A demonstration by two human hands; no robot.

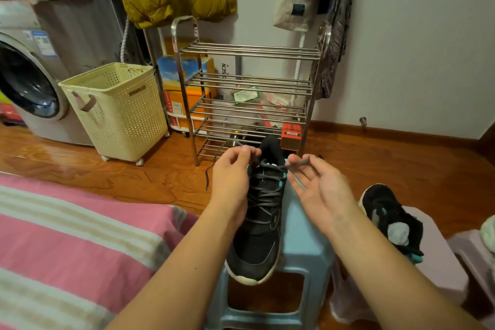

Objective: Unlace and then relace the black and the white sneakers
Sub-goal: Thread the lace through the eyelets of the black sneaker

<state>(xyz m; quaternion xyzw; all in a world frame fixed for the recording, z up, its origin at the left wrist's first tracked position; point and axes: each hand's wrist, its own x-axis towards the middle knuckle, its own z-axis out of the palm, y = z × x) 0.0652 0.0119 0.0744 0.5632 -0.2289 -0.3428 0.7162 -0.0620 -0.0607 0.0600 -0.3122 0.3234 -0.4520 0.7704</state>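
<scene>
Two hands at shoe (pixel 261 222) top, stool (pixel 302 244) centre: left hand (pixel 231 177) pinches lace (pixel 263 197); right hand (pixel 318 190) half-open, pinching other end taut.

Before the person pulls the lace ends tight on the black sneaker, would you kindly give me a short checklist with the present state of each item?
1. Left hand pinches a lace end: ok.
2. Right hand pinches the other lace end: ok.
3. Black sneaker rests on the blue stool: ok, though its toe overhangs the edge.
4. Lace crossed through the lower eyelets: ok.
5. Top eyelets threaded: cannot tell.
6. Second sneaker clear of the hands: ok.
</scene>
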